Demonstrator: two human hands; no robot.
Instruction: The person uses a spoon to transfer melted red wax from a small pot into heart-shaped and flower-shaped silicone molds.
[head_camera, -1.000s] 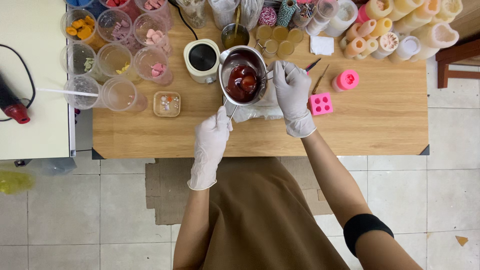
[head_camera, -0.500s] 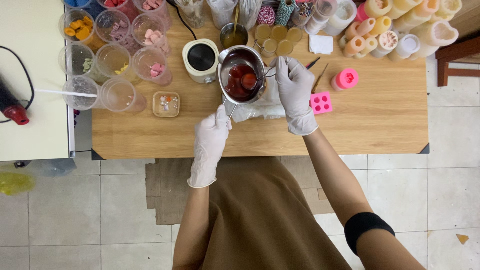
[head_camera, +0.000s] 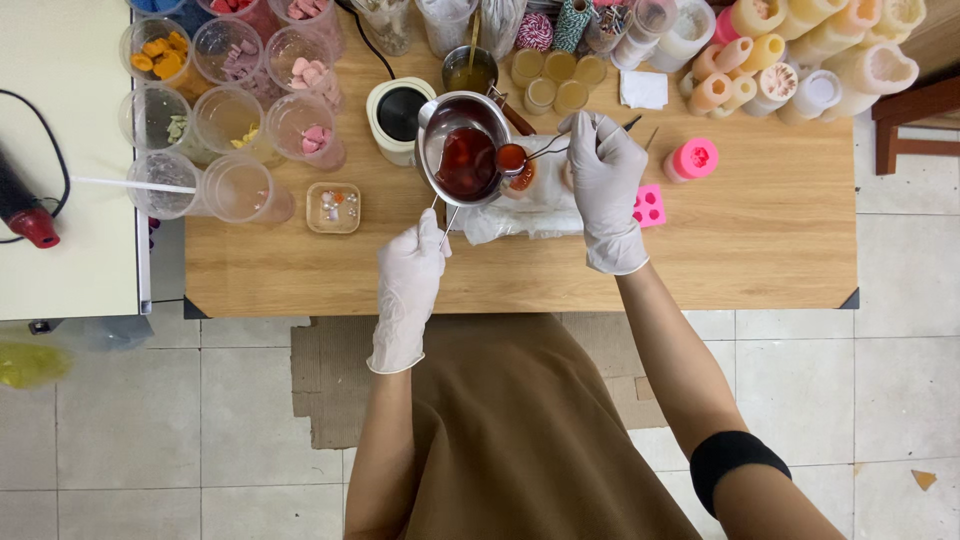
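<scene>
Metal pouring pot (head_camera: 462, 150), upper centre of the frame, holding dark red liquid; it stands tilted over a crumpled clear plastic sheet (head_camera: 520, 210) on the wooden table (head_camera: 740, 250). My left hand (head_camera: 412, 265), in a white glove, is closed around the pot's thin handle (head_camera: 445, 222) just below the pot. My right hand (head_camera: 605, 180), also gloved, is to the right of the pot, fingers pinched together on the stem of a small metal spoon (head_camera: 512, 157); the spoon's bowl, filled with red liquid, sits at the pot's right rim.

Just left of the pot: a cream-coloured round heater (head_camera: 397, 115) with a black top. Just right of my right hand: a pink mould tray (head_camera: 650, 205) and a pink round mould (head_camera: 693, 158). Upper left of the frame: clear plastic cups (head_camera: 225, 95) with coloured pieces, and a small square dish (head_camera: 333, 207) below them. Upper right: pale yellow and orange candles (head_camera: 800, 45) lying in a cluster. Top centre: small round yellow discs (head_camera: 552, 80) in a group.
</scene>
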